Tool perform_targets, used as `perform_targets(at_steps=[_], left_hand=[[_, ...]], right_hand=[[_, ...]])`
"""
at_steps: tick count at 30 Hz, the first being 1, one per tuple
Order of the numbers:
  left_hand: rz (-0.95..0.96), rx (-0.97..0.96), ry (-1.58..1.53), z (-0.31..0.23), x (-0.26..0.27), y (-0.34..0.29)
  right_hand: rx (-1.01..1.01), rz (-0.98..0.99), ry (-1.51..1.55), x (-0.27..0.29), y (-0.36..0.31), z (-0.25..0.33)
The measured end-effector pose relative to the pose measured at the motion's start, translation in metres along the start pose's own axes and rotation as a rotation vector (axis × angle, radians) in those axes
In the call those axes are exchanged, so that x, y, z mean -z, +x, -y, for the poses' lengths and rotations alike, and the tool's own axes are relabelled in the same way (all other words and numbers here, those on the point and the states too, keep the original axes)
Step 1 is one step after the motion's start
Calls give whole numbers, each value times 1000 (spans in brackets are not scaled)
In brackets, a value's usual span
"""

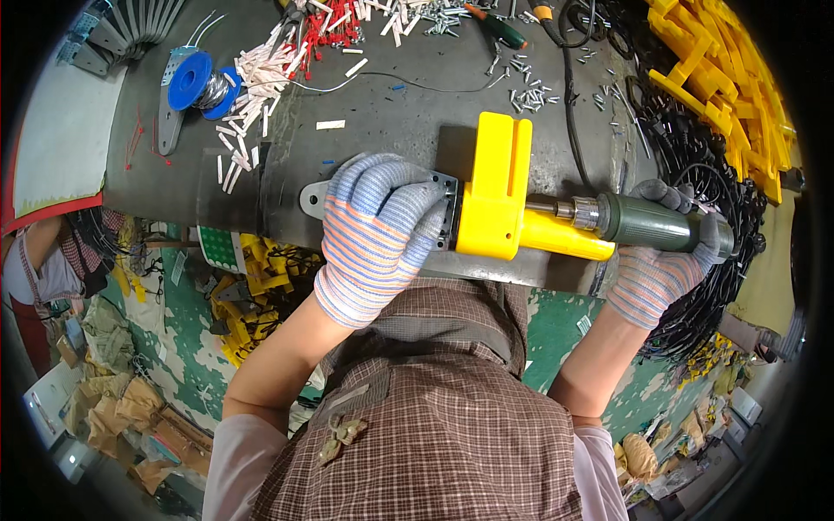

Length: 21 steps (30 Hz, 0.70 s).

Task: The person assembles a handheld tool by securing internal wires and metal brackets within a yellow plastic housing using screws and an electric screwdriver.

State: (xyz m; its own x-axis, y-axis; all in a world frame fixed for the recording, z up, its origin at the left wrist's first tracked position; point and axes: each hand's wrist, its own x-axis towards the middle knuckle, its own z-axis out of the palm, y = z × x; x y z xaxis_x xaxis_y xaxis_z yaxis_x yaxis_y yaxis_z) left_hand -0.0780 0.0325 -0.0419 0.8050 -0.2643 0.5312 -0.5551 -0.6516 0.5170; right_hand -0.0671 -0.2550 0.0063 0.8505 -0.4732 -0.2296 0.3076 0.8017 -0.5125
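Note:
My left hand (pixel 380 227), in a striped knit glove, is closed over a metal plate (pixel 313 200) at the near edge of the bench. Against that plate's right end sits a yellow plastic housing (pixel 488 221) with an upright block and a round handle pointing right. My right hand (pixel 665 265), gloved alike, grips a dark green electric screwdriver (pixel 647 221) lying level above the handle. Its silver chuck and bit point left at the housing's side; whether the tip meets a screw is hidden. My left fingertips curl out of sight around the plate.
Loose screws (pixel 532 91), white sleeves (pixel 261 78) and a blue solder spool (pixel 204 85) lie across the bench's far side. A green-handled screwdriver (pixel 497 28) lies at the back. Yellow housings (pixel 725 78) and black cables (pixel 695 182) are heaped at the right.

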Motion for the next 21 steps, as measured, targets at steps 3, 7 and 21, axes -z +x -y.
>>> perform_targets(at_steps=[3,7,21], left_hand=[[-3,-30,29,0,0,1],[-7,-44,54,0,0,0],[6,6,109,-2,-5,1]], right_hand=[[16,11,15,-3,-3,-2],[5,44,39,2,0,-2],[38,42,19,-1,0,-4]])
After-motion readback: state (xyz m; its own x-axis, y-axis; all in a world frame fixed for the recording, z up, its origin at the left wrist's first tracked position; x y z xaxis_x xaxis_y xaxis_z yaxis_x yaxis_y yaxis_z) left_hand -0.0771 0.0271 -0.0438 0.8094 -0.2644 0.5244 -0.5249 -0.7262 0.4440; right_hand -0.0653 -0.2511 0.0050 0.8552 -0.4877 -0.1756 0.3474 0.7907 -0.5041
